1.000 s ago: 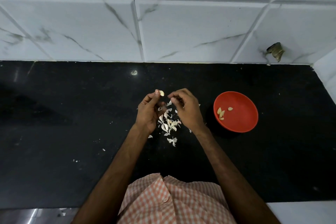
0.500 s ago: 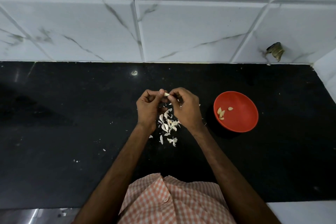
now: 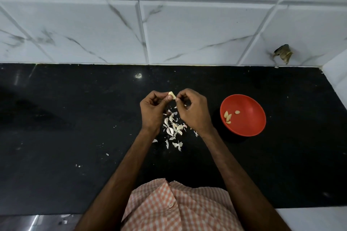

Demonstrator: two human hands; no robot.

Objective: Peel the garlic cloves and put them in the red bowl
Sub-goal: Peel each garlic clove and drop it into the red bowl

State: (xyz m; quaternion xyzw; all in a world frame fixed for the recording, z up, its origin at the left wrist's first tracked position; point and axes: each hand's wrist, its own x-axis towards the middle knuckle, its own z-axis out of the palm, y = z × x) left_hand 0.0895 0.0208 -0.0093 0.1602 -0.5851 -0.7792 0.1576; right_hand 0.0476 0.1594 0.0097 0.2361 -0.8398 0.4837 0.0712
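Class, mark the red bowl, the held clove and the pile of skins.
red bowl (image 3: 251, 112): head view, bare inner wall.
clove (image 3: 172, 95): head view, its middle.
skins (image 3: 170, 131): head view, a skin mid-pile.

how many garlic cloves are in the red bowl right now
4 pale peeled garlic cloves lie in the round red bowl: three bunched by its left wall, one just right of them. The bunch overlaps, so another could be hidden.
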